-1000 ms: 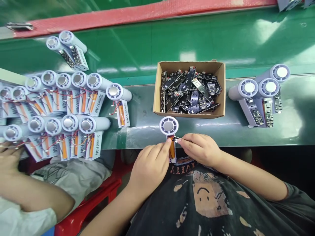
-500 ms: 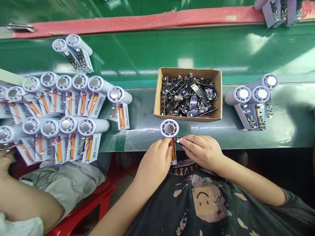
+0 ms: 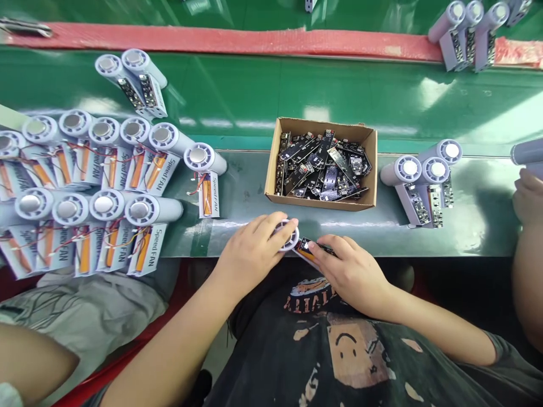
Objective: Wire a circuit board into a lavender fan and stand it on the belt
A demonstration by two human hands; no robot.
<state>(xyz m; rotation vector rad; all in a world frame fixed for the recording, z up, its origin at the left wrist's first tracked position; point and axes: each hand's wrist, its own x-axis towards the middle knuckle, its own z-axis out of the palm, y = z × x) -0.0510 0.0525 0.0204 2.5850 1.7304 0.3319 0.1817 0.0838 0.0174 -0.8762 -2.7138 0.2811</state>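
Note:
At the bench's near edge, my left hand is wrapped round the barrel end of a pale lilac handheld fan. The fan's open handle, with an orange battery inside, slants down to the right. My right hand pinches a small black circuit board against that handle. Fingers partly cover the board and most of the handle, so I cannot tell how the board is seated. Just beyond my hands stands a cardboard box of loose black circuit boards.
Rows of fans with exposed batteries fill the left. Three fans with boards stand right of the box, two more on the green belt. Co-workers' arms show at left and, with a hand, at right.
My left hand has moved from the handle up to the fan's barrel end. The handle has swung to the right, and my right hand with the board now lies over it.

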